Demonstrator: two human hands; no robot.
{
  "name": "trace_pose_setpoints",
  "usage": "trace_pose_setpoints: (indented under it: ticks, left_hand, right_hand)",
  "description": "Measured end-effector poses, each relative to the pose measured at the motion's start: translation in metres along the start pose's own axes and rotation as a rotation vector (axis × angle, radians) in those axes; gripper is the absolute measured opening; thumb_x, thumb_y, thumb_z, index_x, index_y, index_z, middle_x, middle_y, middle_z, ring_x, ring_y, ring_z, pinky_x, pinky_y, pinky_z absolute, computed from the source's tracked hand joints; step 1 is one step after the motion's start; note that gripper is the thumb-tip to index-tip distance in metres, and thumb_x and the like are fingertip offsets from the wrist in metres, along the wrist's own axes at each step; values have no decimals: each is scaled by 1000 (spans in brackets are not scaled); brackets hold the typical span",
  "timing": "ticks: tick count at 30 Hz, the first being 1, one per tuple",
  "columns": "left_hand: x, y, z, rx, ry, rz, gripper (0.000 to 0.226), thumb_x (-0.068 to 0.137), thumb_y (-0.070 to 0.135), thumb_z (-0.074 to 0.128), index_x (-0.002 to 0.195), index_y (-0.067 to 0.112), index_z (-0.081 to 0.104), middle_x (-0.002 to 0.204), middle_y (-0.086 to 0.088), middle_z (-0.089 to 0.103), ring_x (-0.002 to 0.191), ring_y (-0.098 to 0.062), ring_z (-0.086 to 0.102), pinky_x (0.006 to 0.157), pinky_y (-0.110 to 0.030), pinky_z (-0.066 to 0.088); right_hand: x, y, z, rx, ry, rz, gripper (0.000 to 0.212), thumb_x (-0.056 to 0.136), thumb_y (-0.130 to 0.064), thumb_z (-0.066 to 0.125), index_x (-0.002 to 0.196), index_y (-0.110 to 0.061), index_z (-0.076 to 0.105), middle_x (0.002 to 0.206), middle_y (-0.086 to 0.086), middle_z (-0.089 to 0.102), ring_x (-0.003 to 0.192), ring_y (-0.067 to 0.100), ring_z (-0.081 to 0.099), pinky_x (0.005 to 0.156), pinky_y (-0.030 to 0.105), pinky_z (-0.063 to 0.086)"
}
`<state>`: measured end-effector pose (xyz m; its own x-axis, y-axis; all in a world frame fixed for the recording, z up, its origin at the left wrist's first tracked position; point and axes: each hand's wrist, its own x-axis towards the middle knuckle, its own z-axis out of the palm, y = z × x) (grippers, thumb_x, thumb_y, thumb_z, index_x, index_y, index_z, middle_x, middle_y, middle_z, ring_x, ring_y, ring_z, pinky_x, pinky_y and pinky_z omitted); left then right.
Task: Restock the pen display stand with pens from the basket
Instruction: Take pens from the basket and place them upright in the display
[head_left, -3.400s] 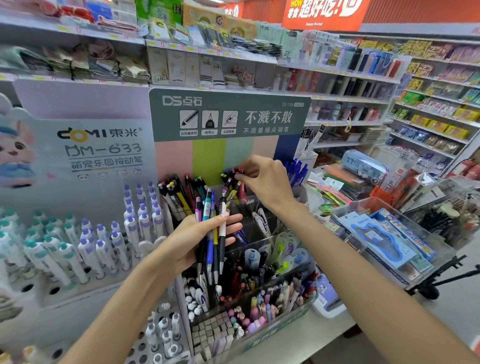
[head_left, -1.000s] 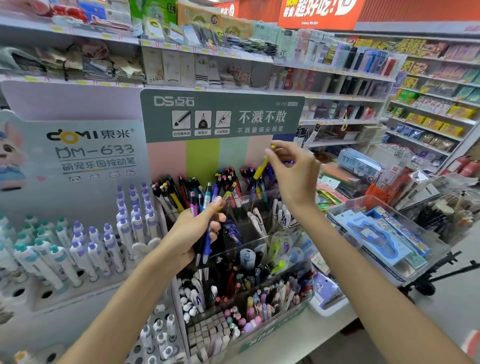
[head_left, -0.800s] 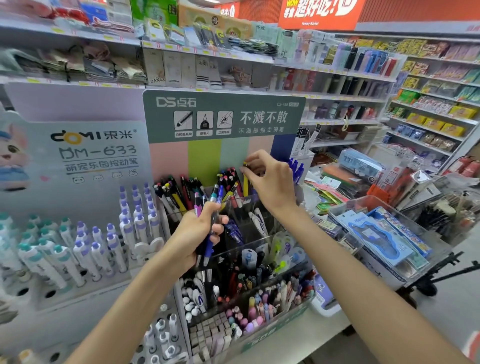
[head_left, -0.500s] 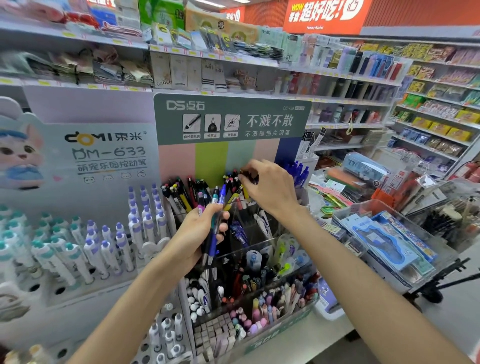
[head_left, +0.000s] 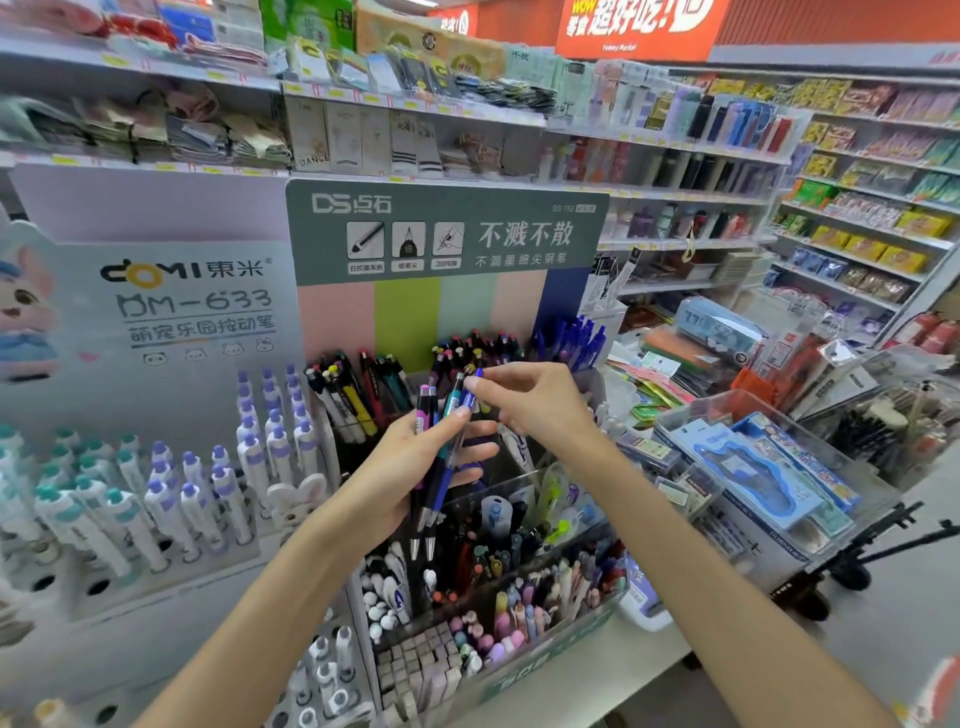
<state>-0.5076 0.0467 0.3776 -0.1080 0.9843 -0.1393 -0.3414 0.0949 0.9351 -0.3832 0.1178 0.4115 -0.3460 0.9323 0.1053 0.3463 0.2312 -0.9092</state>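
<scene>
Holding a small bunch of pens (head_left: 434, 457) upright in left hand (head_left: 410, 473), fingers curled round the barrels, thumb pressing across the front, tips pointing down. Bunch: pink-topped, teal, blue, dark-barrelled. Right hand (head_left: 535, 402) just beside it, fingers together, pinching the top of the blue pen (head_left: 470, 397) while it sits in the left-hand bunch. Both hands hovering directly in front of the stand (head_left: 447, 234), above its clear compartments. Stand: green header, pastel striped backboard, tiered rows. Top row holding dark pens with yellow and red parts (head_left: 358, 389) at left, red-capped dark pens (head_left: 478, 345) in the middle, blue pens (head_left: 569, 340) at far right. Lower tiers holding white-capped pens (head_left: 387, 587) and pastel pens (head_left: 519, 616); exact compartment edges hard to tell through the clear plastic. White-and-purple pen display (head_left: 171, 478) standing left of the stand, touching or nearly so, most holes filled, a few bare holes at front. Clear bin (head_left: 753, 467) with blue packaged items sitting right of the stand. All resting on a pale worktop (head_left: 597, 670). Store shelves (head_left: 519, 119) running behind and off to the right. Basket: cannot tell which item it is.
</scene>
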Motion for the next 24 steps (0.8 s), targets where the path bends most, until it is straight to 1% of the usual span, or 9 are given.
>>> trace_pose_setpoints:
  ticks: [5,8,10,12,15,19,20,22,24]
  left_hand:
    - [16,-3,19,-10,-22,-2,25,101,26,43,113,15,61,102,-5,74,88,-17,73,66,-26,59]
    - [24,0,25,-51,1,-17,24,102,25,40,111,16,60,98,-1,74,82,-14,73,59,-24,57]
    - [27,1,27,-64,-3,-21,23,103,24,39,107,17,60,95,1,74,79,-13,73,57,-23,56]
    - [29,0,30,-73,2,-23,23,102,24,39,106,17,61,91,1,75,76,-14,73,55,-24,56]
    - [31,-1,32,-80,9,-38,22,102,23,40,106,17,61,87,1,75,72,-14,73,53,-24,56]
    - [31,-2,28,-64,7,-59,22,102,23,41,106,17,61,86,1,75,71,-14,73,54,-25,57]
    - [31,-2,26,-58,9,-59,22,102,23,41,106,17,61,86,1,76,72,-14,73,55,-25,57]
    - [31,0,23,-41,4,-60,22,102,24,41,108,18,61,88,1,76,74,-15,73,58,-26,58]
    - [31,2,21,-32,-13,-69,23,102,25,41,110,18,61,91,0,76,78,-15,73,59,-27,59]
  right_hand:
    - [-1,7,-42,368,121,114,11,90,-15,63,100,-11,68,81,-2,70,66,0,65,58,13,48]
    - [9,17,-81,538,495,23,7,93,-8,57,93,-9,64,80,1,66,67,5,64,64,18,51]
    - [21,28,-102,432,767,-43,12,94,-10,56,102,-6,63,89,5,67,77,14,67,69,23,54]
    - [36,40,-113,324,887,-83,15,93,-13,57,105,-7,63,97,11,68,86,25,69,75,31,58]
    - [53,47,-106,154,885,-165,14,91,-16,60,103,-10,64,97,9,69,88,25,68,80,39,57]
    - [70,52,-92,-44,766,-241,17,91,-11,61,106,-5,66,98,9,70,84,12,63,76,15,50]
    - [73,53,-89,-114,725,-244,17,90,-11,63,105,-4,67,97,10,71,82,11,63,76,13,49]
    - [77,52,-86,-209,631,-243,19,88,-15,67,103,-4,70,93,9,72,79,10,63,78,22,53]
    - [80,50,-85,-321,568,-220,20,85,-25,70,100,-11,73,88,6,71,76,12,62,70,29,52]
